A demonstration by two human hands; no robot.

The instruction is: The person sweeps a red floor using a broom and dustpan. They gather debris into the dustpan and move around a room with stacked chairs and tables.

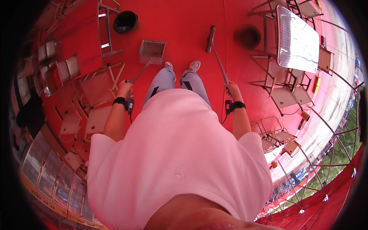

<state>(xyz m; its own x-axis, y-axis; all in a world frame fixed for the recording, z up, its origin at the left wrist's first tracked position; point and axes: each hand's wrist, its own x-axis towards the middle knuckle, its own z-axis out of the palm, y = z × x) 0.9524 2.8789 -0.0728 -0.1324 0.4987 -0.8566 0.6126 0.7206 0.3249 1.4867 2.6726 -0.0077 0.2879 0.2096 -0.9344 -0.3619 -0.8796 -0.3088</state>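
My left hand (125, 88) is closed around the handle of a long-handled dustpan (151, 59), whose grey, box-shaped pan rests on the red floor ahead of my left shoe. Inside the pan is a row of comb-like teeth. In my right hand (233, 91) is the grip of a broom (212, 40); its pole slants forward to a narrow head on the floor, ahead and to the right of my right shoe. The two tools are apart. Each wrist bears a black strap with a small cabled box.
A bin with a black liner (125, 22) stands front left, beside a red-topped table (77, 34). Another dark bin (247, 36) is front right, near a white-topped table (297, 40). Folding chairs (97, 86) line the left, with more chairs (283, 96) on the right.
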